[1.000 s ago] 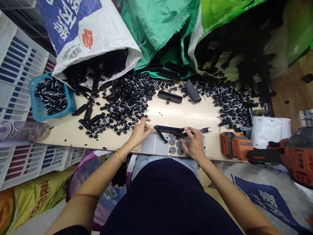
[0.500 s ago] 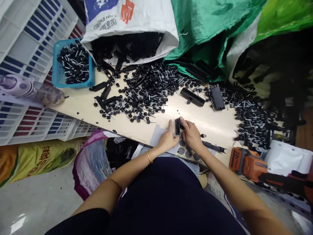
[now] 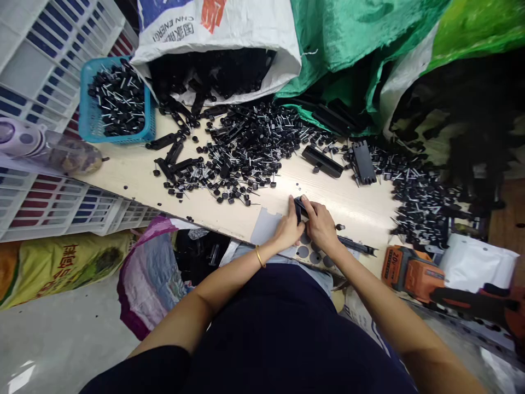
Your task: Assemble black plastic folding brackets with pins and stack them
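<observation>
Both my hands meet at the near edge of a pale wooden table [image 3: 135,169]. My left hand [image 3: 289,230] and my right hand [image 3: 321,226] pinch the end of a long black plastic bar [image 3: 356,245], which runs off to the right. Their fingers are closed around it at its upper end. Under my hands lies a grey sheet with round grey pads [image 3: 311,256]. Just beyond my hands spreads a heap of small black knobs with metal pins [image 3: 241,153].
A blue basket [image 3: 92,128] of the same knobs stands far left. Open sacks of black parts lie along the back: a white one [image 3: 229,33] and green ones [image 3: 348,49]. An orange cordless driver [image 3: 414,276] lies to the right. Two black bars [image 3: 324,161] rest mid-table.
My left hand left the knob heap and joined my right hand on the black bar. The view swung left and tilted; the bar now points down to the right.
</observation>
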`<state>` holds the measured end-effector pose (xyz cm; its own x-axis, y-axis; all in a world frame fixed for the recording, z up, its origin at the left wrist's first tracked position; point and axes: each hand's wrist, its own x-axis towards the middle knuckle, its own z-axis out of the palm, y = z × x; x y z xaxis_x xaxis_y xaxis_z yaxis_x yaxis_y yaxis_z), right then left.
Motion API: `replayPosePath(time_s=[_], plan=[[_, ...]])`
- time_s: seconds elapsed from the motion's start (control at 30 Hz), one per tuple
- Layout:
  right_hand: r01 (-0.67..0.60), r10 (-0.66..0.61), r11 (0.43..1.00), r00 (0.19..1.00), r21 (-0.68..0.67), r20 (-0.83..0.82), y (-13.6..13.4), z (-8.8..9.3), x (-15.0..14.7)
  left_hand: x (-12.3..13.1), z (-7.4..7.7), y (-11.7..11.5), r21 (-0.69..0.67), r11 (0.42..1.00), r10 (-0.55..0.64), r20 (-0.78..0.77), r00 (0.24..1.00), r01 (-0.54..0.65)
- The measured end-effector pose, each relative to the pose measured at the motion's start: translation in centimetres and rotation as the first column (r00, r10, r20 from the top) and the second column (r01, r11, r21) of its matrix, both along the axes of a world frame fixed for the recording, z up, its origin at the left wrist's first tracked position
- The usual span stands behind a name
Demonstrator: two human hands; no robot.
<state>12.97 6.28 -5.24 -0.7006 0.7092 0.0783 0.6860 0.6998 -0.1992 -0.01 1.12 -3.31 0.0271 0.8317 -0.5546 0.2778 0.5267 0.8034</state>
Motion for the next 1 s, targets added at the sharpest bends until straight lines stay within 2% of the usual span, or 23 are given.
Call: replayPosePath(time_s=[0.1, 0.27, 0.37, 0.43, 0.5, 0.57, 0.63, 0.67, 0.7, 0.73, 0.8, 0.83, 0.87, 0.9, 0.93, 0.97, 1.0], plan=[[-0.002, 0.002, 1.0, 0.999, 0.02, 0.033, 0.2, 0.2, -0.1, 0.4, 0.6, 0.2, -0.024, 0.999, 0.033, -0.053, 0.998, -0.034], [-0.004, -0.003, 0.998, 0.995, 0.065, 0.104, -0.5, 0.5, -0.5, -0.8, 0.3, 0.4, -0.034, 0.992, -0.119, -0.011, 0.993, 0.119], [0.02, -0.026, 0.999, 0.991, 0.046, 0.128, -0.6, 0.5, -0.7, -0.5, 0.2, 0.5, -0.027, 0.995, -0.094, -0.073, 0.993, 0.092], [0.018, -0.019, 1.0, 0.996, 0.008, 0.086, -0.4, 0.6, -0.6, -0.4, 0.7, 0.5, -0.034, 0.997, -0.078, -0.105, 0.991, 0.075], [-0.015, 0.014, 0.999, 0.999, -0.03, -0.051, -0.5, 1.0, -0.4, -1.0, 1.7, 0.5, -0.052, 0.989, -0.145, -0.186, 0.972, 0.138], [-0.037, 0.027, 0.999, 0.967, -0.038, -0.254, -1.2, 2.0, 0.0, -2.3, 3.2, 0.6, -0.036, 0.975, -0.215, -0.405, 0.888, 0.22], [-0.042, 0.01, 0.997, 0.902, -0.063, -0.433, -2.7, 3.2, 0.8, -3.4, 4.4, 1.3, 0.1, 0.939, -0.196, -0.634, 0.748, 0.331], [-0.054, -0.004, 0.993, 0.874, -0.106, -0.486, -3.6, 3.9, 1.4, -3.6, 4.8, 2.0, 0.202, 0.881, -0.176, -0.7, 0.692, 0.428], [-0.073, -0.025, 0.982, 0.861, -0.172, -0.508, -4.6, 4.5, 2.1, -3.6, 4.9, 2.8, 0.3, 0.782, -0.175, -0.736, 0.654, 0.546], [-0.098, -0.044, 0.961, 0.868, -0.257, -0.495, -5.5, 5.0, 3.0, -3.3, 4.8, 3.7, 0.366, 0.646, -0.212, -0.757, 0.618, 0.67], [-0.091, -0.089, 0.895, 0.923, -0.438, -0.374, -7.0, 5.5, 5.1, -2.4, 4.0, 5.7, 0.363, 0.376, -0.347, -0.798, 0.493, 0.852], [-0.03, -0.134, 0.859, 0.95, -0.511, -0.281, -7.5, 5.5, 6.2, -1.9, 3.6, 6.5, 0.315, 0.3, -0.41, -0.81, 0.42, 0.9], [0.065, -0.205, 0.821, 0.961, -0.567, -0.186, -7.9, 5.3, 7.2, -1.5, 3.2, 7.1, 0.261, 0.274, -0.457, -0.812, 0.364, 0.926], [0.181, -0.309, 0.772, 0.944, -0.609, -0.112, -8.1, 5.0, 8.0, -1.2, 3.0, 7.4, 0.215, 0.284, -0.495, -0.802, 0.335, 0.934], [0.294, -0.444, 0.703, 0.893, -0.648, -0.076, -8.0, 4.5, 8.6, -1.0, 3.0, 7.5, 0.186, 0.32, -0.522, -0.784, 0.337, 0.929], [0.378, -0.591, 0.612, 0.802, -0.694, -0.084, -7.9, 4.0, 8.8, -1.0, 3.2, 7.2, 0.172, 0.374, -0.537, -0.761, 0.364, 0.911], [0.404, -0.72, 0.519, 0.682, -0.753, -0.13, -7.5, 3.4, 8.6, -1.1, 3.6, 6.7, 0.166, 0.434, -0.545, -0.734, 0.405, 0.886]])
